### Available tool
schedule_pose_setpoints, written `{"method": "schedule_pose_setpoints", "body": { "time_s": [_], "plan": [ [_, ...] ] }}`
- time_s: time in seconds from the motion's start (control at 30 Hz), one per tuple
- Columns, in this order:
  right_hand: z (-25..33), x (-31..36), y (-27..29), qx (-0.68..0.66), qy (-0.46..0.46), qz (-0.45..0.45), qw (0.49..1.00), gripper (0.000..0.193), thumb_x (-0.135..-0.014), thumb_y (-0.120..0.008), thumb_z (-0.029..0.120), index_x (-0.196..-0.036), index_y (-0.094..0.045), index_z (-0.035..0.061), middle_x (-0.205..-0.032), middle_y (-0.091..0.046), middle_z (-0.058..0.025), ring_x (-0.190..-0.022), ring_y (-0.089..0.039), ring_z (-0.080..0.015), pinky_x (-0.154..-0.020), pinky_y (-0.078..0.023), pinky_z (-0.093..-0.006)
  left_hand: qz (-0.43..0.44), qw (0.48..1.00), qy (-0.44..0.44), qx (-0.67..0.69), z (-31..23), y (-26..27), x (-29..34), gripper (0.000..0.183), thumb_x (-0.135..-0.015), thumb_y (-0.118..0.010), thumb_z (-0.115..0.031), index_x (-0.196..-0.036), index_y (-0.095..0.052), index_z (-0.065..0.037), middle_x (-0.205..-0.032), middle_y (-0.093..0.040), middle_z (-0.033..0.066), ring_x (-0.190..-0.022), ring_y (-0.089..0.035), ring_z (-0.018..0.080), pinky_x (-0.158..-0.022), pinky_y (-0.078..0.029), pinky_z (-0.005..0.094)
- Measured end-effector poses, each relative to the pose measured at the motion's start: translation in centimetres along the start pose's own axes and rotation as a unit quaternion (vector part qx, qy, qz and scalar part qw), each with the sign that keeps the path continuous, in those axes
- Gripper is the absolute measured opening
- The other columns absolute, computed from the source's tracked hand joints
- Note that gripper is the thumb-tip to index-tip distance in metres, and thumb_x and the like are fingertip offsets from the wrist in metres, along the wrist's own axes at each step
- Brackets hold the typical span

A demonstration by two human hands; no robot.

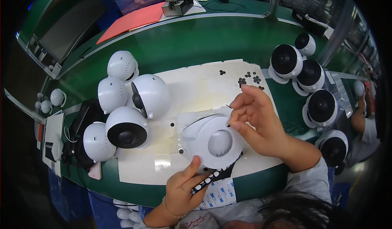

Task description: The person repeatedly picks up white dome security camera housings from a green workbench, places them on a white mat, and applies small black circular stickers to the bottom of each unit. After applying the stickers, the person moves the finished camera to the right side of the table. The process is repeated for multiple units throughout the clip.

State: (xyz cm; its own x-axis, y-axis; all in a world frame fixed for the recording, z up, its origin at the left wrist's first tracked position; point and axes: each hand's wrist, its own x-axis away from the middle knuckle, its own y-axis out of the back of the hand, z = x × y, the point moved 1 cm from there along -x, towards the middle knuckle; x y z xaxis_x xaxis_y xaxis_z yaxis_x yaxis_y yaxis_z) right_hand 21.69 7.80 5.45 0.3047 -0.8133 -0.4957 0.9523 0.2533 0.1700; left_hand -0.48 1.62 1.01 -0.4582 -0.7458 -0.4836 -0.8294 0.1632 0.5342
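A white security camera [200, 136] lies with its round base facing up, in the middle of the work mat. My left hand [183, 192] is closed around a black sheet with white round spots [212, 178], and its thumb rests by the near rim of the base. At the base's right edge, my right hand [261, 127] has its thumb and fingers drawn together at a small black pad [228, 126]. That pad is partly hidden by the fingertips. Another small black dot [205, 169] shows on the near rim of the base.
Several white cameras with black fronts [127, 128] stand left of the mat [143, 170], and more [322, 108] stand at the right. Small black dots [256, 79] lie at the mat's far right. A printed backing sheet [220, 194] lies at the near edge. A metal box [175, 6] stands at the back.
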Motion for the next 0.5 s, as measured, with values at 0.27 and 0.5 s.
{"method": "schedule_pose_setpoints", "body": {
  "time_s": [0.27,0.5],
  "plan": [
    [0.9,0.4,-0.1,0.231,0.1,0.017,0.968,0.059,-0.075,-0.053,-0.011,-0.128,-0.033,0.0053,-0.099,-0.051,-0.0127,-0.087,-0.056,-0.0173,-0.073,-0.046,-0.0279,-0.025,1.0,0.01,0.009,0.3,-0.5,0.3,0.022,-0.061,-0.067,0.002,-0.083,-0.062,0.002,-0.126,-0.044,0.0228,-0.065,-0.061,0.0218,-0.059,-0.049,0.0262],
    [2.5,-1.1,-0.2,0.278,0.145,0.005,0.949,0.055,-0.074,-0.056,-0.004,-0.125,-0.036,0.0056,-0.086,-0.054,-0.0068,-0.08,-0.053,-0.0258,-0.077,-0.039,-0.0363,-0.024,1.0,0.013,-0.016,0.1,-0.3,0.3,0.023,-0.061,-0.067,0.0,-0.084,-0.063,0.0,-0.125,-0.045,0.0221,-0.062,-0.059,0.0212,-0.056,-0.047,0.0263]
  ]
}}
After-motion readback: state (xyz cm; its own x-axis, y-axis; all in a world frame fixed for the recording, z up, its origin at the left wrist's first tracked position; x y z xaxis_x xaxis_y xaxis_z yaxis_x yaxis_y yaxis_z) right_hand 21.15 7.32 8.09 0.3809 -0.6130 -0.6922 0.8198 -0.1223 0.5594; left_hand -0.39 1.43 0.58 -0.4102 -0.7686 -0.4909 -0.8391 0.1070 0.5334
